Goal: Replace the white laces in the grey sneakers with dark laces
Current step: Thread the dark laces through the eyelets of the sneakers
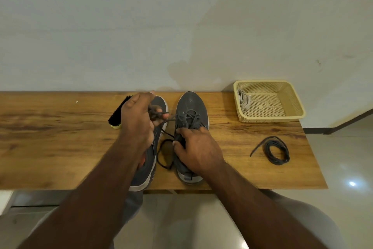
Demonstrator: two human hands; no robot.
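Two grey sneakers stand side by side on the wooden table (60, 137), toes toward the wall. The right sneaker (191, 105) carries a dark lace (187, 116) threaded through its eyelets. My right hand (196, 148) grips this sneaker at its tongue and collar. My left hand (137, 119) hovers over the left sneaker (147, 168) and pinches one end of the dark lace, pulled taut from the right shoe. A loose loop of that lace (163, 154) lies between the shoes. A second dark lace (277, 151) lies coiled at the right.
A yellow plastic basket (282, 116) at the back right holds a bundled white lace (244, 100). A black shoe brush (118, 114) lies behind my left hand. The wall runs right behind the table; the front edge is near my knees.
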